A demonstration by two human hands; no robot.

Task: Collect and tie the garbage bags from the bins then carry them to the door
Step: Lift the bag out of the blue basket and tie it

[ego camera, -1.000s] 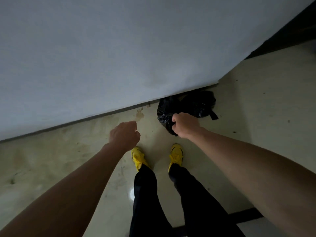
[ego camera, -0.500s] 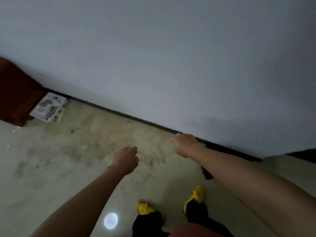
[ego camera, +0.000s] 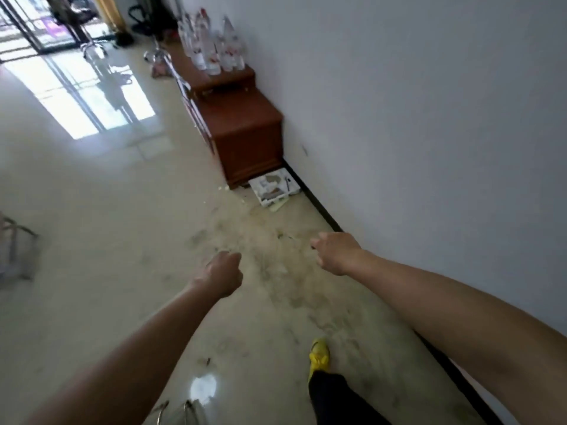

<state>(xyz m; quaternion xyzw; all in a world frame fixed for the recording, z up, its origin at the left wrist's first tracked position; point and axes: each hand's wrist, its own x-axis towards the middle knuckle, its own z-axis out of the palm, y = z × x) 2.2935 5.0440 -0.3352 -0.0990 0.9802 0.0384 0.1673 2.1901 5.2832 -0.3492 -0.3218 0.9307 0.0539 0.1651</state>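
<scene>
My yellow shoe [ego camera: 319, 353] is on the stained floor [ego camera: 276, 302]. My left hand [ego camera: 220, 273] and right hand [ego camera: 335, 253] are both clenched and carry nothing. No garbage bag or bin is in view, so I judge collecting remains. Beyond are a cabinet [ego camera: 248, 139] and a far glass door [ego camera: 36, 29].

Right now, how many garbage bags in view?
0. None on the floor, none seen in the curled left hand or right hand. Some may be out of frame.
</scene>
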